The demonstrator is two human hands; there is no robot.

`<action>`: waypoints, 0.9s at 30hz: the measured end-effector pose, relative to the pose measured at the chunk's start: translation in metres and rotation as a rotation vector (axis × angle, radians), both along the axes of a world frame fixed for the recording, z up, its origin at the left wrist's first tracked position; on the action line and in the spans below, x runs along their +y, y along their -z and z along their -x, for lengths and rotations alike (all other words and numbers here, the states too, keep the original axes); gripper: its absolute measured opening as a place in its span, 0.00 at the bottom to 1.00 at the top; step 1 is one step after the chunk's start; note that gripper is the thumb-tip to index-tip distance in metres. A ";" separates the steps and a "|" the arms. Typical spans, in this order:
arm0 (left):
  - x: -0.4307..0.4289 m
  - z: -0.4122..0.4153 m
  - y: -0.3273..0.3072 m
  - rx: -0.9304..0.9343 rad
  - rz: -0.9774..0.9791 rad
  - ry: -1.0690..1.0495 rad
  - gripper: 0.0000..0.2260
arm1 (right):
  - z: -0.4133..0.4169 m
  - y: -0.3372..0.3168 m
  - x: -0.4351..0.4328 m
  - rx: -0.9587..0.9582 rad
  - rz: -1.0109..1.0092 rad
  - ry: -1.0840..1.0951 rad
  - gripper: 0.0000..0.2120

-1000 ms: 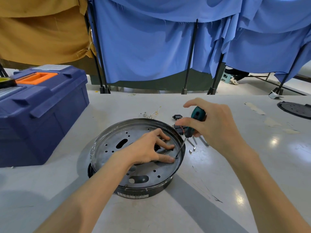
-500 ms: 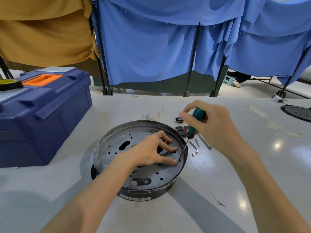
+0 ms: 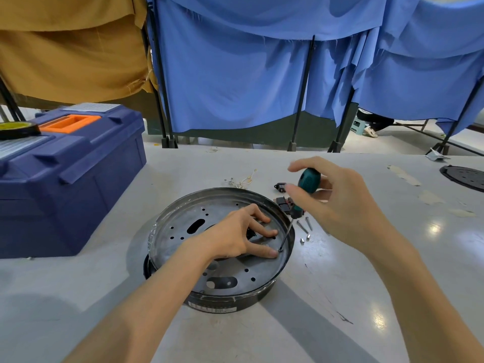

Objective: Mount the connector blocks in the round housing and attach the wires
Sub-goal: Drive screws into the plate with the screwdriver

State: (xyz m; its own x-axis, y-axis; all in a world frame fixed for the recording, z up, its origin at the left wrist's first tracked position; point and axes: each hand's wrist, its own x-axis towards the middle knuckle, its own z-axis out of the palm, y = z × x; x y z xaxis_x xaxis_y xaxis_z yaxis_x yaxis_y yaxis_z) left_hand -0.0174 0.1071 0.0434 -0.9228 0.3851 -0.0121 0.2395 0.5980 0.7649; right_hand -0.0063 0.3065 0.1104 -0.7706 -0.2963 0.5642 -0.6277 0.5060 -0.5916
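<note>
At the left of the frame a blue toolbox [image 3: 70,174] with an orange handle stands on the tabletop [image 3: 340,297], a tape roll [image 3: 18,128] lying on its lid. Right of it, at centre, sits the round housing [image 3: 178,231], its perforated metal plate facing up. The left hand [image 3: 235,237] lies inside it with its fingers spread and nearly straight, pressing down on a dark part that they mostly hide. Beyond the housing's far rim lies a small tangle of wires [image 3: 241,180]. A teal-handled screwdriver [image 3: 309,181] slants down over the right rim, its tip on the plate just beside the left thumb. The right hand [image 3: 337,205] pinches its handle with curled, blurred fingers. Two connector blocks [image 3: 284,201] lie just outside the rim under that hand, with loose screws [image 3: 305,227] near them. A black disc [image 3: 463,176] lies at the far right edge.
</note>
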 end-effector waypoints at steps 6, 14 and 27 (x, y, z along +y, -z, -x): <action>0.000 0.003 0.002 0.032 0.075 0.008 0.19 | -0.001 0.000 0.000 0.018 0.010 0.082 0.24; -0.001 0.003 0.003 0.047 0.064 0.010 0.17 | 0.004 0.003 0.003 0.005 -0.050 0.007 0.18; -0.001 0.003 0.004 0.033 0.052 -0.003 0.17 | 0.006 0.008 -0.001 -0.003 -0.050 0.051 0.23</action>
State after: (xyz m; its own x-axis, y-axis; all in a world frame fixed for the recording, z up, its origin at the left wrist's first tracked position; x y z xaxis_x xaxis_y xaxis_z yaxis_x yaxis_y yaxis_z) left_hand -0.0206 0.1063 0.0396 -0.9240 0.3824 -0.0011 0.2629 0.6372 0.7244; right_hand -0.0125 0.3056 0.1020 -0.7873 -0.2842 0.5471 -0.5984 0.5661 -0.5670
